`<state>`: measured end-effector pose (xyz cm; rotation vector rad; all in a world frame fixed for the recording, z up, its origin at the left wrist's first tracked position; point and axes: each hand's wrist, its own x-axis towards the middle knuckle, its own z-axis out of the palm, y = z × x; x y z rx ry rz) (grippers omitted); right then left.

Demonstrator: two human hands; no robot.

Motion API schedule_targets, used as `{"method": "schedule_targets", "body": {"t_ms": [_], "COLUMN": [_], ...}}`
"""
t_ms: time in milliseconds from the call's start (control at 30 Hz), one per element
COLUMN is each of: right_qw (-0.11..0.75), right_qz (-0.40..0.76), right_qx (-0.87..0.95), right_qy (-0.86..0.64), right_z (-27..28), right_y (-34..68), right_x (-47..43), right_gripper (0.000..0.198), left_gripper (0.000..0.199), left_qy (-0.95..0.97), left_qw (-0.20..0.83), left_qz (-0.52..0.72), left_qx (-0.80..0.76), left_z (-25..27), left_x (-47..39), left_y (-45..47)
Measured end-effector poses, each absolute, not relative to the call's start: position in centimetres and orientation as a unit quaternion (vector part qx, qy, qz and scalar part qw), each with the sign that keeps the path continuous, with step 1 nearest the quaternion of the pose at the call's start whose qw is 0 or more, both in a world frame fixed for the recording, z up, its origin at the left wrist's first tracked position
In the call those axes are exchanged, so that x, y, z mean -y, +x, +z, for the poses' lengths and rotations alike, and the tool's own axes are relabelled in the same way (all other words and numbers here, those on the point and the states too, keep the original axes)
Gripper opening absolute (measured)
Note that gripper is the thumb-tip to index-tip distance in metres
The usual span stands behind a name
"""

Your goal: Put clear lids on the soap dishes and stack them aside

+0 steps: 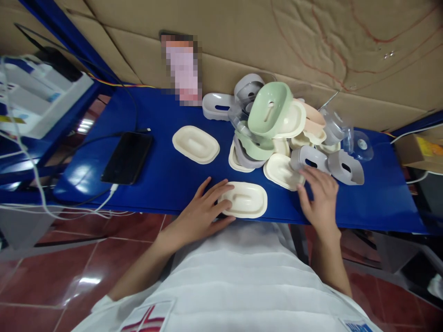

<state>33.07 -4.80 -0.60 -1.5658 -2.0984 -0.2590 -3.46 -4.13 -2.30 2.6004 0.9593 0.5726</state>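
Two cream, shallow oval dishes of what looks like moulded plastic lie clear of the heap on the blue, glossy desk (384, 203): the near cream dish (251, 205) at the front edge, and the far cream dish (196, 144) a little further back and to the left. As far as we can judge, that is all that has been set apart, so we would call the work early.

Our left hand (206, 210) is open and loosely curled, its fingers resting over the left end of the near cream dish. Our right hand (320, 196) is bent at the front of the heap, touching the edge of a third cream dish (281, 171); whether we grip it or only touch it, we cannot tell.

Most pieces are still piled together, leaving much to handle. On top we see a mint-green, slotted oval dish (282, 99), tilted, with another cream dish (294, 122) partly beneath it and a peach oval piece (313, 115) beside that. At the heap's right front stands a grey, slotted oval cup (355, 173), and clear plastic parts (362, 144) lie behind it. Some pieces are covered by others, so we cannot count what is left.
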Motion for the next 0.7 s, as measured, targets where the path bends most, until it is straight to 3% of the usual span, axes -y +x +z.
{"method": "schedule_targets", "body": {"t_ms": [267, 500, 633, 700], "right_qw": [0.26, 0.293, 0.417, 0.495], "right_qz": [-0.144, -0.121, -0.213, -0.188], "right_qx": [0.661, 0.652, 0.579, 0.561], "right_qy": [-0.689, -0.688, -0.668, -0.636], "right_z": [-2.3, -4.0, -2.8, -1.7], "right_y": [44.6, 49.1, 45.2, 43.1], "right_x": [4.7, 4.4, 5.5, 6.5], "right_gripper": [0.061, 0.05, 0.063, 0.063], "left_gripper": [0.023, 0.023, 0.02, 0.016], "left_qy": [0.919, 0.919, 0.919, 0.917], "left_qw": [0.152, 0.152, 0.143, 0.147], "left_qz": [0.151, 0.149, 0.163, 0.175], "left_qx": [-0.332, -0.333, -0.328, -0.326], "left_z": [-1.7, -2.0, -2.2, -2.3], "left_x": [3.3, 3.1, 3.1, 3.1], "left_y": [-1.8, -1.5, -1.7, -1.8]}}
